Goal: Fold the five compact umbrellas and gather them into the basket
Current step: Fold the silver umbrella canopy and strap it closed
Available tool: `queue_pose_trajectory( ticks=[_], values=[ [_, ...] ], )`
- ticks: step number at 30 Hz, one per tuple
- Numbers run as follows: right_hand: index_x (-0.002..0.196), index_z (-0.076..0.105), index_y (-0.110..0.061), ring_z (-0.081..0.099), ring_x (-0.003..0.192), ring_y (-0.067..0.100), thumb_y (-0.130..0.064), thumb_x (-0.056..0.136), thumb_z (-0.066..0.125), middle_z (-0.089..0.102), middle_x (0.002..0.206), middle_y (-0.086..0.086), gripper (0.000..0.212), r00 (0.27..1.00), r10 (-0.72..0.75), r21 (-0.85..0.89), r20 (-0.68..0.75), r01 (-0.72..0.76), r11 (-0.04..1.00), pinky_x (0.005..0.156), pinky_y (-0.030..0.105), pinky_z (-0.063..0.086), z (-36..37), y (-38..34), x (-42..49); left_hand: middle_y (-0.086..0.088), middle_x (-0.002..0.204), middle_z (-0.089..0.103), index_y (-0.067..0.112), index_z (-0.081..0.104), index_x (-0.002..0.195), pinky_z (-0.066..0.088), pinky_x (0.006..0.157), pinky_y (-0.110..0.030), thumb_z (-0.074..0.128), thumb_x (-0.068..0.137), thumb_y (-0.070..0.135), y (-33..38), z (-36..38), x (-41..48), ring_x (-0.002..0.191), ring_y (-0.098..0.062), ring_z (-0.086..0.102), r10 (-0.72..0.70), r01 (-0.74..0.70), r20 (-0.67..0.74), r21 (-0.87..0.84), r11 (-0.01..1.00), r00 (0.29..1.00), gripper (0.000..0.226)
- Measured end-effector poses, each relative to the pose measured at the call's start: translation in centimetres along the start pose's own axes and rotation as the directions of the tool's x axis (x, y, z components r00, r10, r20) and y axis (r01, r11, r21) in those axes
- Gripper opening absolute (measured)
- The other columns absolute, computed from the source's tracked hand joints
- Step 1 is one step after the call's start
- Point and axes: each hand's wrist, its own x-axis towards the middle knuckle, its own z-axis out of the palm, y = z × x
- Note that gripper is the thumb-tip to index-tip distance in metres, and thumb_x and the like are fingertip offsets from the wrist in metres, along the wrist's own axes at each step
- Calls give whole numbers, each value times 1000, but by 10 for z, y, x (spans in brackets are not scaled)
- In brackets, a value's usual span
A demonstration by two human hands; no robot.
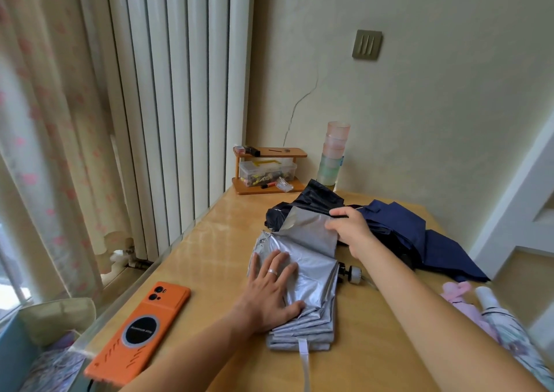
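Observation:
A silver umbrella with a black lining lies on the wooden table, its panels stacked in flat pleats. My left hand lies flat on the pleats, fingers spread. My right hand pinches the upper silver panel at its far edge. Behind it sprawls a navy umbrella, unfolded and loose. A pink and white floral umbrella lies at the right edge, partly cut off. The silver umbrella's strap hangs toward me. No basket is in view.
An orange phone lies face down at the table's left front. At the back stand a small wooden shelf with a clear box and a stack of pastel cups. A radiator and curtain run along the left.

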Motion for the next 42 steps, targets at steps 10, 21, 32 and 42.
queue_pose_trajectory(
  ticks=[10,21,32,42],
  values=[
    [82,75,-9,64,87,23,-16,88,74,70,79,4,9,913,-407,-439,-16,359,824,70,33,44,12,5,-13,-2,167,14,27,20,160,-17,121,-57,19,91,81,1,-3,-1,156,-17,-11,8,-9,-23,-9,1000,1000,88],
    [98,50,-16,54,78,18,-25,95,72,58,85,0,24,924,-370,-238,-94,340,910,64,30,41,3,-16,-4,-8,170,7,25,30,156,-9,122,-61,30,92,79,-1,2,-1,155,-17,-20,61,-59,-84,22,998,995,84],
    [80,70,-17,59,76,19,-25,93,73,63,74,-6,16,888,-457,-340,-43,417,843,60,27,38,0,-25,1,-3,171,1,27,23,159,-14,121,-60,27,92,80,0,-1,-1,153,-15,-24,22,-22,-10,14,1000,1000,86],
    [73,64,-23,52,64,6,-30,95,69,57,65,-7,24,750,-645,-403,147,641,653,60,27,37,13,-12,-23,2,170,5,32,25,156,-17,119,-59,22,91,80,1,-5,-1,154,-12,-20,7,-6,9,-73,997,1000,81]
  ],
)
